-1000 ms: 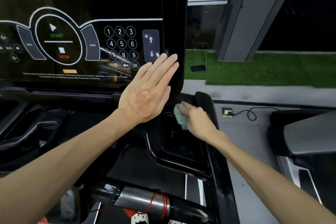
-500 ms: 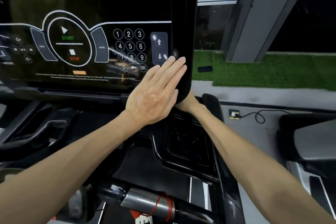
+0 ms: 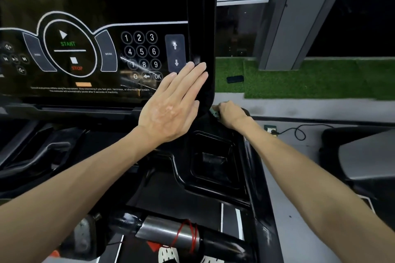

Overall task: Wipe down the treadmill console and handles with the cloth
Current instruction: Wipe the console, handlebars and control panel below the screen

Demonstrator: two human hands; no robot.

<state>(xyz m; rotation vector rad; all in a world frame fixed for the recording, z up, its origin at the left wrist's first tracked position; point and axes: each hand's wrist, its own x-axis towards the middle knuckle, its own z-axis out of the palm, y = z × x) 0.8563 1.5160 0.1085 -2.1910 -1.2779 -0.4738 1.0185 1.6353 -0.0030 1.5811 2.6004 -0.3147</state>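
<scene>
While the treadmill console fills the left, the left hand lies flat on its lower right corner, fingers straight; just right of that corner the pale green cloth peeks out, bunched in the curled fingers of the right hand.

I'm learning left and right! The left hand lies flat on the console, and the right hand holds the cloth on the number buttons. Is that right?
The head view shows the right hand holding the cloth below the console, at its right corner, not on the number buttons. The left hand does lie flat on the console.
</scene>
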